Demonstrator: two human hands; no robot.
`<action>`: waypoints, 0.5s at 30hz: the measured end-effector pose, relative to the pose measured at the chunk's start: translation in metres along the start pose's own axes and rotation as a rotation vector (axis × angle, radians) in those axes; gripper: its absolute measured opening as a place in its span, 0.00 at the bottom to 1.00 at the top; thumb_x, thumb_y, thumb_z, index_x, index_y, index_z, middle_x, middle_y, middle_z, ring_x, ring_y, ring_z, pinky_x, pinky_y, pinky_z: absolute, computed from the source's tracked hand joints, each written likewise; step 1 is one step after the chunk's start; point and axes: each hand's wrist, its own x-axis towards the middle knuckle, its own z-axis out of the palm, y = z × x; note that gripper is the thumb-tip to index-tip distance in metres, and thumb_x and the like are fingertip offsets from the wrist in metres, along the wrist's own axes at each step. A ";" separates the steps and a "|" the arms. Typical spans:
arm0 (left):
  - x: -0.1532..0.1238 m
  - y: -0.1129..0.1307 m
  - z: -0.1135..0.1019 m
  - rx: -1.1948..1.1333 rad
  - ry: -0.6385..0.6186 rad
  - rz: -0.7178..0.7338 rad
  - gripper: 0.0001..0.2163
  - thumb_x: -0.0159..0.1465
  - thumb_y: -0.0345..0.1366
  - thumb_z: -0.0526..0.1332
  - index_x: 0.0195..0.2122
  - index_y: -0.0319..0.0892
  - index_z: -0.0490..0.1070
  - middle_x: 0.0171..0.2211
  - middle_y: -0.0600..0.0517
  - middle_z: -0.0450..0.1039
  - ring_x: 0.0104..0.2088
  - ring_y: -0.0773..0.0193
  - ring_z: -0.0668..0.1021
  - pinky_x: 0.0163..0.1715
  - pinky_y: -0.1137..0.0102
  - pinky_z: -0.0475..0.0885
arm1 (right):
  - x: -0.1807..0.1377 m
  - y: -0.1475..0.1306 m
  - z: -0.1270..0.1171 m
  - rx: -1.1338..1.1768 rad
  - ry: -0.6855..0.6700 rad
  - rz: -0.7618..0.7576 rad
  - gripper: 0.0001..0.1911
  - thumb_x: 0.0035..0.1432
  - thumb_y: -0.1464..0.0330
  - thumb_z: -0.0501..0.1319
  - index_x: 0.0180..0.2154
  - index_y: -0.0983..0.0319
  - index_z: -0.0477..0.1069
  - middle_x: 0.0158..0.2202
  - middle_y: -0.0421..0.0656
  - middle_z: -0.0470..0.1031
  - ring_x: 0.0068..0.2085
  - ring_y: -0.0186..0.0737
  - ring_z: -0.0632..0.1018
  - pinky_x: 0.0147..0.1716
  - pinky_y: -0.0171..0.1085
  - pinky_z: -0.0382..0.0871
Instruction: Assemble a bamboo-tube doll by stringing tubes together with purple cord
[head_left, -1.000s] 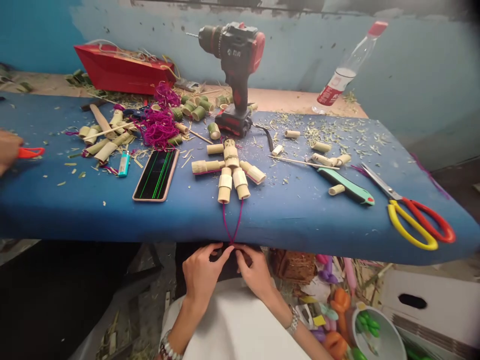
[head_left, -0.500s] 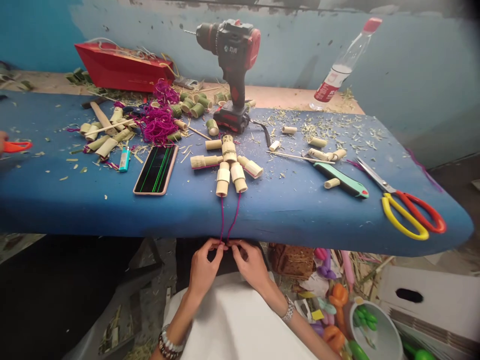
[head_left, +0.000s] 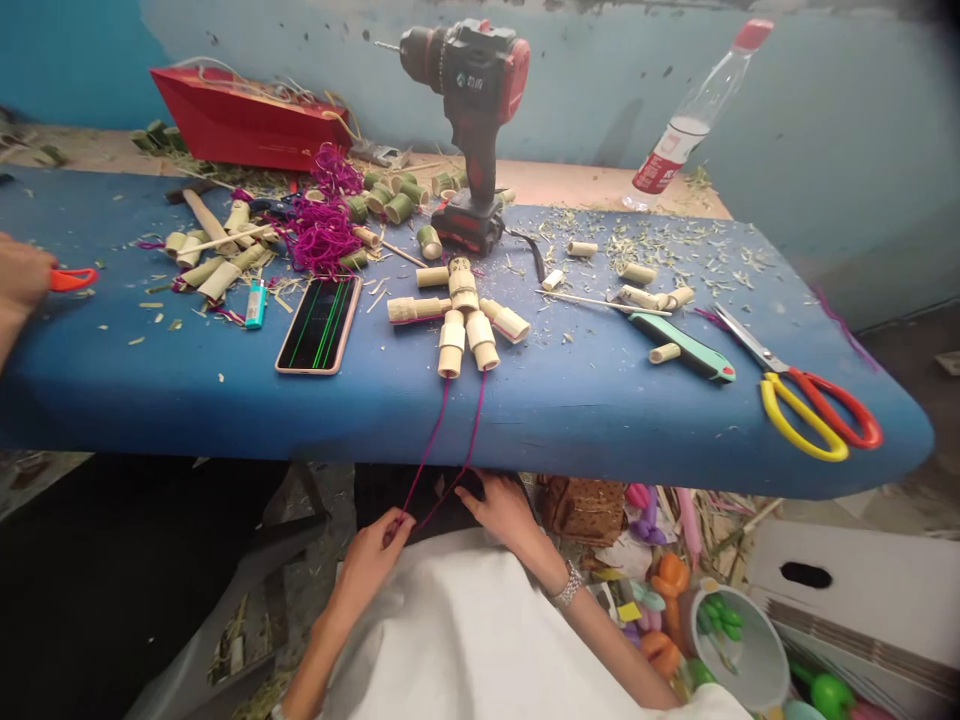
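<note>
Head view: bamboo figure (head_left: 463, 288), long axis seemingly outward, legs (head_left: 451, 345) nearest.

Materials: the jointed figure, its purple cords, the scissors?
Figure: likely bamboo, bare and matte, from its pale hollow tubes. Cords: probably textile, fibre unclear; thin, flexible strands. Scissors: metal blades, by their grey sheen; smooth red and yellow handles, probably plastic.

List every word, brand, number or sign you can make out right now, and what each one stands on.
Nothing reads clearly enough to quote.
Drill: a pale logo and characters on the side, too blurred to read.
Bottle: print on the red-and-white label, too small and blurred.
Red bag: faint small lettering on its side, illegible.
Bamboo figure: dark marks on the head piece, too small to tell whether they are writing.
</note>
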 end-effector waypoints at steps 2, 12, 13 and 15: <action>-0.012 -0.016 -0.013 -0.005 0.011 -0.036 0.21 0.66 0.57 0.57 0.35 0.44 0.75 0.25 0.55 0.73 0.27 0.62 0.75 0.29 0.71 0.66 | 0.001 0.004 0.001 0.079 -0.086 -0.030 0.21 0.67 0.59 0.64 0.57 0.62 0.76 0.38 0.46 0.82 0.38 0.42 0.82 0.43 0.41 0.76; -0.031 -0.056 -0.032 -0.107 0.015 -0.099 0.25 0.60 0.63 0.61 0.35 0.43 0.78 0.28 0.52 0.75 0.30 0.60 0.76 0.33 0.69 0.72 | 0.000 -0.006 0.037 0.309 -0.348 -0.202 0.28 0.78 0.52 0.46 0.41 0.65 0.73 0.28 0.40 0.77 0.20 0.29 0.70 0.22 0.30 0.66; -0.034 -0.059 -0.033 -0.112 0.025 -0.102 0.26 0.58 0.64 0.63 0.34 0.43 0.78 0.28 0.52 0.75 0.31 0.59 0.77 0.34 0.68 0.73 | -0.004 -0.003 0.033 0.281 -0.311 -0.211 0.26 0.78 0.54 0.46 0.39 0.65 0.72 0.26 0.39 0.75 0.20 0.29 0.70 0.22 0.30 0.64; -0.041 -0.063 -0.040 -0.116 0.045 -0.113 0.28 0.54 0.65 0.65 0.37 0.43 0.80 0.27 0.52 0.74 0.29 0.59 0.77 0.31 0.68 0.73 | -0.013 0.001 0.018 0.207 -0.217 -0.244 0.24 0.78 0.60 0.46 0.35 0.64 0.71 0.25 0.40 0.73 0.23 0.32 0.72 0.24 0.31 0.63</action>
